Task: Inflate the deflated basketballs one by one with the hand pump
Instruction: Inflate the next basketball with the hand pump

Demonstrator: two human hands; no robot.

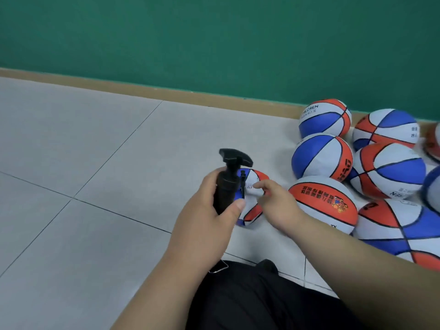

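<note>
Here the left hand (209,210) grips the hand pump (226,186) upright, fingers wrapped round its barrel. Its thin black needle (242,184) points down, just over the small basketball (252,214) on the floor (95,210). The right hand (278,206), nearer, rests loose fingers on the ball.

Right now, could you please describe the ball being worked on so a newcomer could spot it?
By the green wall, at the right, plump red, white and blue basketballs cluster on the tiled floor. Left of them one basketball lies alone, behind the black hand pump in the left hand, touched by the right hand; only it looks flattened.
</note>
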